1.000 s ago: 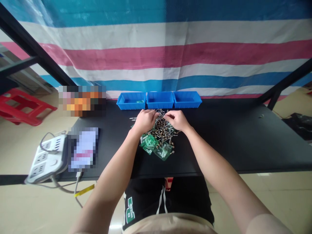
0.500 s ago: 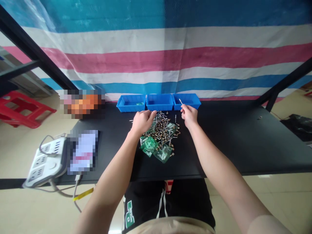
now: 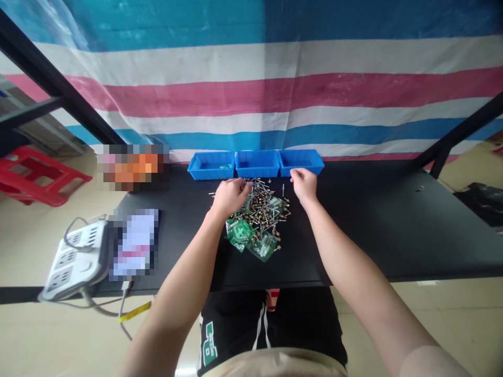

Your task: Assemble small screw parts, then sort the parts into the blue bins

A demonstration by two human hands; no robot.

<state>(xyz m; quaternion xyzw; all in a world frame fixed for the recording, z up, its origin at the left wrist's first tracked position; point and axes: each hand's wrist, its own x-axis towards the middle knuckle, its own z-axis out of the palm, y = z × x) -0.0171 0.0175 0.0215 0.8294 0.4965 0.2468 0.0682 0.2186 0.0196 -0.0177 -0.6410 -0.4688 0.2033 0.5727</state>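
Note:
My left hand lies low over the left edge of a pile of pop rivets, its fingers loosely bent and apart. The fingertips' undersides are hidden. At the front of the heap are green plastic packets with small pale pieces inside. My right hand is closed at the front rim of the right blue bin; whatever its fingers hold is hidden. One single rivet stands out on the table just left of that hand.
Beside it are the middle blue bin and the left blue bin, which has a green packet in it. A power strip and a blurred-out phone are on the left of the black table. Small bits lie far right.
My right hand has turned, and its fingers have curled in at the right bin. The rivet it held up no longer shows. My left hand has hardly moved.

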